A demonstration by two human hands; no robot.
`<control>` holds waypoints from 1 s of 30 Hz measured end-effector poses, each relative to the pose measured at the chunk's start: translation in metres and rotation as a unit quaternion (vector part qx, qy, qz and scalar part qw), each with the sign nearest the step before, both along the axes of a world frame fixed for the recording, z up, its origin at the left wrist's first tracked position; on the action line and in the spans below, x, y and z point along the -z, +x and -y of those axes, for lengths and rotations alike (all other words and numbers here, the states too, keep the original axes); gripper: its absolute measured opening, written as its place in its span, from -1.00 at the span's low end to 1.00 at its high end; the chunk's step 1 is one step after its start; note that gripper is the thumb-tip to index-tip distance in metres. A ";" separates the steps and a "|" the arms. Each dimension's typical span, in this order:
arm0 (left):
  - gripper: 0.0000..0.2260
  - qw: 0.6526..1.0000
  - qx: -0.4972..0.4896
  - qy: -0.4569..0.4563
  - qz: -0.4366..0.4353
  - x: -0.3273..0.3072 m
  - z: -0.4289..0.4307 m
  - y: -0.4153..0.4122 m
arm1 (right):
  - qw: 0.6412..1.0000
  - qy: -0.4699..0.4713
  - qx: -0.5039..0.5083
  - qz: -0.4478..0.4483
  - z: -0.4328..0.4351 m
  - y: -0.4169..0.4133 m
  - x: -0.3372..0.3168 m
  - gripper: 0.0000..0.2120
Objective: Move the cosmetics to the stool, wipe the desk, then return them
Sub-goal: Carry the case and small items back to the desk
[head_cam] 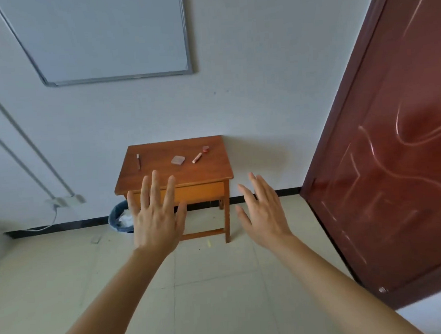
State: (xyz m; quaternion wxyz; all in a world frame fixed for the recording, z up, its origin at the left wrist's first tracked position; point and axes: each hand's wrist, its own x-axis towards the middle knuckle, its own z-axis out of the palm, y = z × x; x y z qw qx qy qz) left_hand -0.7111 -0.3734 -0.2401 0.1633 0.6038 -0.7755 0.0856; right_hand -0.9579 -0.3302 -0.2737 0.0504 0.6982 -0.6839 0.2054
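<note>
A small wooden desk [209, 171] stands against the white wall. On its top lie a thin dark pencil-like stick [138, 161] at the left, a clear square compact [178, 160] in the middle, a pink tube [196, 157] and a small red round jar [205, 149] at the right. My left hand [154, 216] and my right hand [264, 213] are stretched out in front of me, fingers spread and empty, well short of the desk. No stool is in view.
A blue waste bin [118, 219] with crumpled paper stands on the floor left of the desk. A dark red door [392, 157] hangs ajar at the right. A whiteboard [105, 37] is on the wall above. Pale tile floor lies between me and the desk.
</note>
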 end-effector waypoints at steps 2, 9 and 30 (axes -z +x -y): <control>-0.41 1.000 -0.003 0.010 -0.005 0.002 0.026 0.006 | 1.000 0.013 -0.007 -0.008 0.029 0.005 -0.001 -0.49; -0.46 0.999 -0.006 0.038 -0.017 0.036 0.141 0.007 | 0.999 0.023 -0.019 0.013 0.150 0.009 0.026 -0.51; -0.40 0.963 -0.025 0.238 0.123 0.140 0.494 0.035 | 0.963 0.267 0.014 0.034 0.513 -0.009 0.126 -0.39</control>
